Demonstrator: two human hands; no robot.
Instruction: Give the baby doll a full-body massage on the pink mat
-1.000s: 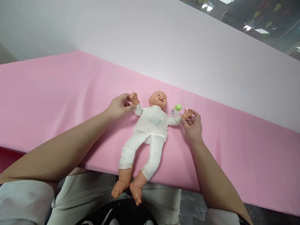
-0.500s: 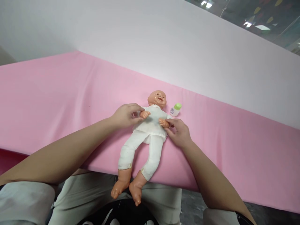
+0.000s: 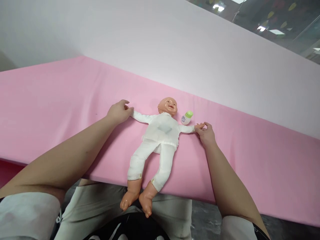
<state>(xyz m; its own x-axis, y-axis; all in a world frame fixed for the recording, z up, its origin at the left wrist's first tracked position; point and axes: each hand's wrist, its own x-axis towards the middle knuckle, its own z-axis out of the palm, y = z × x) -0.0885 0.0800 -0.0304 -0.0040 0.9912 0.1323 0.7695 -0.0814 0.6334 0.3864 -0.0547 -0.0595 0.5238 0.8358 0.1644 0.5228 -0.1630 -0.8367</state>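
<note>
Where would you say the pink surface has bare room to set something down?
The pink surface looks bare in a broad stretch left of the left hand and another right of the right hand. A smaller patch lies between the legs of the doll and the right forearm. Beside the doll's head it is crowded by the bottle and an outstretched arm.

Doll (image 3: 162, 133) on the table (image 3: 55, 103), feet (image 3: 132, 196) past near edge, bottle (image 3: 186, 118) right of head (image 3: 166, 106)

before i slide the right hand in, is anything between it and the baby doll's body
Nothing visible blocks the right hand, which already holds the white-clothed plastic baby doll by one arm; the small green-capped bottle sits beyond that arm, beside the head.
</note>
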